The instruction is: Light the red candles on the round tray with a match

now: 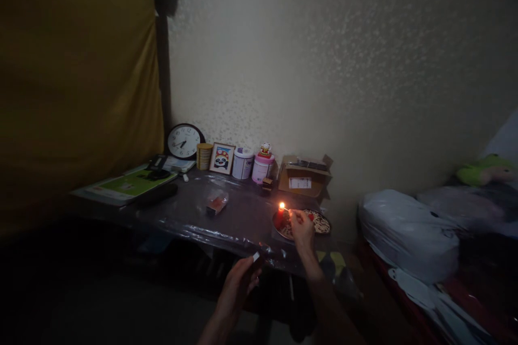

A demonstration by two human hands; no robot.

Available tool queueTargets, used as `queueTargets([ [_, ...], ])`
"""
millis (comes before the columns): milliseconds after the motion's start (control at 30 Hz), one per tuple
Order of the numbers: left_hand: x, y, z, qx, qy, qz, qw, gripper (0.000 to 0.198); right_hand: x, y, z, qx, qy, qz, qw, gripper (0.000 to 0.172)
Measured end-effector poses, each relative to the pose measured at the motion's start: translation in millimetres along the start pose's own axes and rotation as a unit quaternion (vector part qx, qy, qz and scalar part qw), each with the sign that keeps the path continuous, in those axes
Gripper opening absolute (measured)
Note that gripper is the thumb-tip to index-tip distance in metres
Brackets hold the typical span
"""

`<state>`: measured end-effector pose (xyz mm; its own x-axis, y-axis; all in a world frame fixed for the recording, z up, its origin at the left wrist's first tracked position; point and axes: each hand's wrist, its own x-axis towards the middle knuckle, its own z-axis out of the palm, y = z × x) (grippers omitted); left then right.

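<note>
My right hand (303, 232) pinches a thin matchstick (286, 209) over the table. A bright flame glows where the match meets the top of an upright red candle (280, 219); I cannot tell whether the wick itself burns. The candle stands on a dark, patterned oval tray (322, 223), and another small red thing (311, 216) shows behind my right hand. Lower and to the left, my left hand (238, 281) is closed around a small dark box with a pale end, apparently a matchbox (256, 257), in front of the table edge.
A plastic-covered table (243, 221) bears a clear-wrapped packet (217, 202), a clock (184, 141), a panda picture (222, 158), tins (243, 163) and an open cardboard box (301, 177). A green booklet (133, 183) lies left. White bags (408, 232) are heaped at right.
</note>
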<state>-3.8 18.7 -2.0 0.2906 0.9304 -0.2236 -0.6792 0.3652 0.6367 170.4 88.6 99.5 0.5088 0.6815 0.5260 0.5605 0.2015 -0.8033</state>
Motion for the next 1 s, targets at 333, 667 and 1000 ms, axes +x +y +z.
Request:
queueTargets([
  [333, -1.3, 0.2, 1.8, 0.0, -0.001, 0.004, 1.0, 0.025, 1.4, 0.6, 0.2, -0.012, 0.003, -0.002, 1.0, 0.034],
  [667, 1.4, -0.4, -0.3, 0.011, -0.009, -0.001, 1.0, 0.027, 1.1, 1.5, 0.7, -0.005, 0.015, -0.005, 1.0, 0.035],
  [1000, -0.1, -0.1, -0.9, 0.008, -0.014, -0.002, 1.0, 0.024, 0.7, -2.7, -3.4, 0.022, 0.006, -0.004, 1.0, 0.032],
])
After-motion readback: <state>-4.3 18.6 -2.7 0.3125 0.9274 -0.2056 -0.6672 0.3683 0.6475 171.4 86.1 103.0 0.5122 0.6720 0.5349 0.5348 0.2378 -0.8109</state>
